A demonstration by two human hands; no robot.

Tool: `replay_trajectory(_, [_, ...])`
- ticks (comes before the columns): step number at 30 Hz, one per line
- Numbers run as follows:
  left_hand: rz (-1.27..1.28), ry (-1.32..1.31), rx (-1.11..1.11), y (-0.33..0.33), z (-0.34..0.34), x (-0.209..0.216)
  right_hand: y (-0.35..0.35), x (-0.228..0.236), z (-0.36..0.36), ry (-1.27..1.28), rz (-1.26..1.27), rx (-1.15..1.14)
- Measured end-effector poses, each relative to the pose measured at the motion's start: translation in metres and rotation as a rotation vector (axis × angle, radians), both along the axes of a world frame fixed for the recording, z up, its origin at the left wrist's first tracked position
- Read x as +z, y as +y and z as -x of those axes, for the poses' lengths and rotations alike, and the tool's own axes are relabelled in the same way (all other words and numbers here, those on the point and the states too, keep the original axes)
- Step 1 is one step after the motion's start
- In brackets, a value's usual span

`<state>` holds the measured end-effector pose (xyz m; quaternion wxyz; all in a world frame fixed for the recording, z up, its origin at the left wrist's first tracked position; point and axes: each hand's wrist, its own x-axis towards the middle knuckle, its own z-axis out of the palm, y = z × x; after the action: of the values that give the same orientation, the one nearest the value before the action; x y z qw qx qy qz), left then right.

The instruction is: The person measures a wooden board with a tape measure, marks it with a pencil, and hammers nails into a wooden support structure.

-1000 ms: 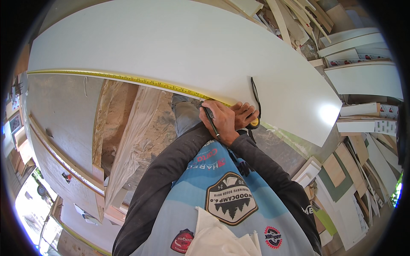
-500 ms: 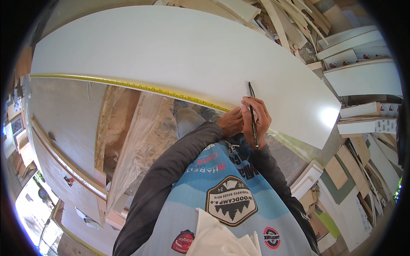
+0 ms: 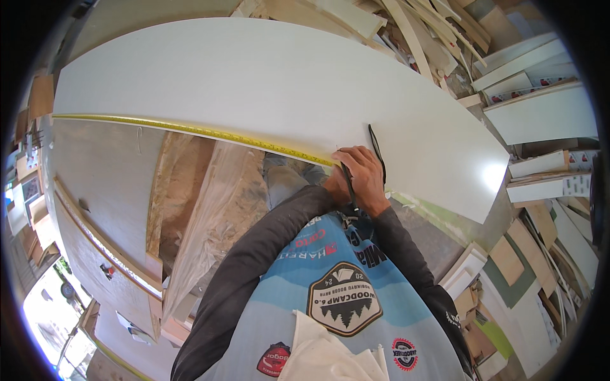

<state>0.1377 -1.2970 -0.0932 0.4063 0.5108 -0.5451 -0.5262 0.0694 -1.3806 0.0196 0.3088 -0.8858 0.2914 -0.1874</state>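
Left of the hands (image 3: 365,176), yellow tape (image 3: 219,134)

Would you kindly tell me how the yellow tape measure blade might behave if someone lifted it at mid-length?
The yellow tape measure blade is narrow, so it is probably light for its length. Drawn out far along the white panel, it would likely bow or twist rather than stay stiff.
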Motion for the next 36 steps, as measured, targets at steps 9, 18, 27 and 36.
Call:
replay_trajectory(9, [0.558, -0.720, -0.163, -0.023, -0.013, 0.022, -0.012, 0.006, 0.028, -0.187, -0.002, -0.303])
replay_trajectory(18, [0.371, -0.707, -0.120, -0.032, -0.036, 0.059, 0.002, 0.008, 0.055, -0.235, -0.115, -0.181])
replay_trajectory(27, [0.194, -0.666, 0.144, -0.030, -0.117, 0.123, -0.008, -0.011, 0.015, -0.349, -0.457, -0.109])
replay_trajectory(36, [0.093, -0.713, 0.437, -0.007, -0.136, 0.144, -0.015, -0.010, -0.058, -0.428, -0.635, 0.010])
